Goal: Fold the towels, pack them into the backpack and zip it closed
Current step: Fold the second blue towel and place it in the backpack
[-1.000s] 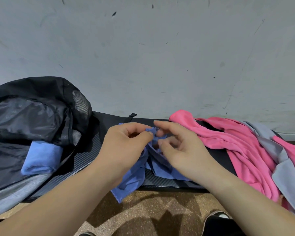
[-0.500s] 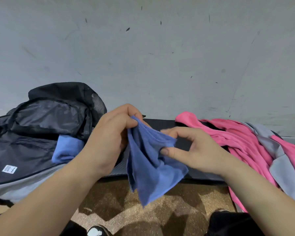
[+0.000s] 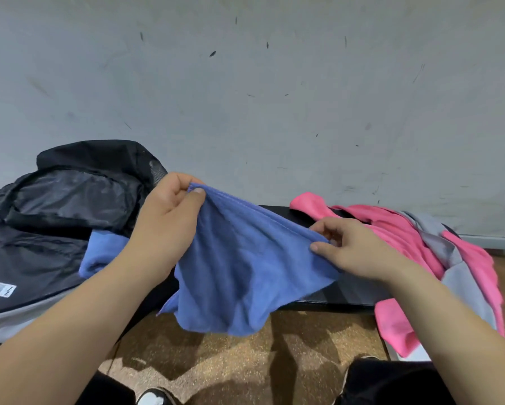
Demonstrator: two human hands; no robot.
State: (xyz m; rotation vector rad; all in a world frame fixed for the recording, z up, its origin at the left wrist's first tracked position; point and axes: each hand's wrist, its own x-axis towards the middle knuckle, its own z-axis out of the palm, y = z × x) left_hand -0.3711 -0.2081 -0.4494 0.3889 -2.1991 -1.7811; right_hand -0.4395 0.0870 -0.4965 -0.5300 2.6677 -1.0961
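A blue towel is held spread just right of the backpack, its upper edge pinched between thumb and fingers by the left hand and the right hand. A folded towel is lodged in the backpack's mouth. Pink towels and a grey towel are heaped farther right of the backpack.

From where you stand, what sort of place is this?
Probably a plain indoor workroom, though I can't be sure: a bare, scuffed grey wall, a speckled brown floor, and a black bench holding a backpack and towels.
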